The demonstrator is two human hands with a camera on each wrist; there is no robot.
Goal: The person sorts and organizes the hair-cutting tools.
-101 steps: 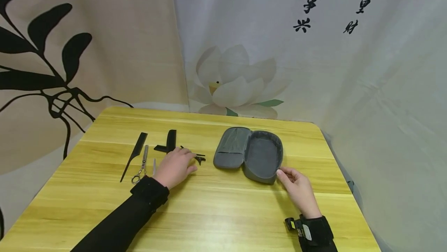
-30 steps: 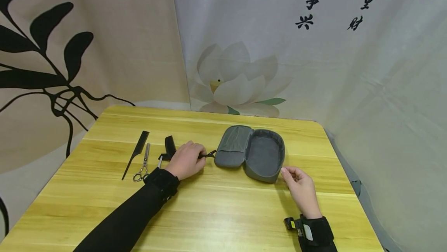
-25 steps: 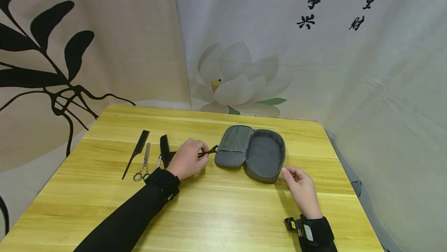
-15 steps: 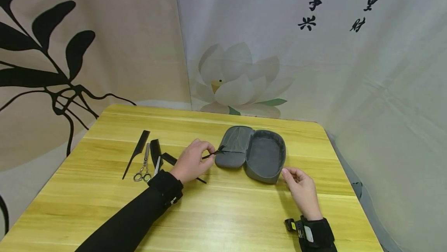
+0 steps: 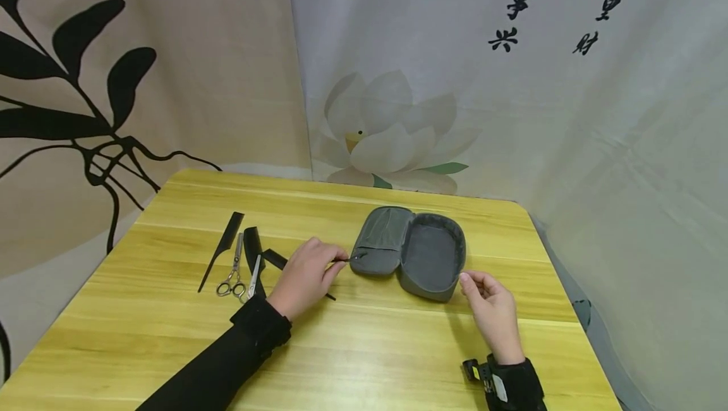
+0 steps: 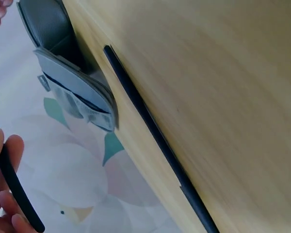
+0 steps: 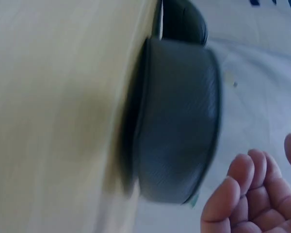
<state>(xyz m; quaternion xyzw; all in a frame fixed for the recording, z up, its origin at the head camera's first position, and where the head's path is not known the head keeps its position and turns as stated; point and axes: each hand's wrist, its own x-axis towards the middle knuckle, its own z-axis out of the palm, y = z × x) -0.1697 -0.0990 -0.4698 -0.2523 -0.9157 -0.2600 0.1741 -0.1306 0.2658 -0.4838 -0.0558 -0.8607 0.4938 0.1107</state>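
Note:
My left hand point(image 5: 307, 275) pinches a black hair clip point(image 6: 17, 189) between thumb and fingers. The clip's far end lies over the pocketed lid of an open grey zip case point(image 5: 372, 262); whether it touches the lid I cannot tell. Under and beside this hand lies a black tail comb point(image 5: 275, 258), partly hidden by it, its edge seen as a long dark strip in the left wrist view. My right hand point(image 5: 491, 310) is at the case's near right corner, fingers loosely bent and holding nothing; the right wrist view shows it apart from the case wall point(image 7: 179, 121).
On the left of the wooden table point(image 5: 364, 360) lie another tail comb point(image 5: 227, 237), thinning scissors point(image 5: 236, 265), a wide black comb point(image 5: 253, 243) and a second pair of scissors point(image 5: 255, 275) overlapping it. A printed curtain point(image 5: 398, 31) hangs behind.
My left hand took up the hair clip and carried it right to the case lid. The wide comb and a tail comb shifted and turned near that hand. The right hand stayed about still.

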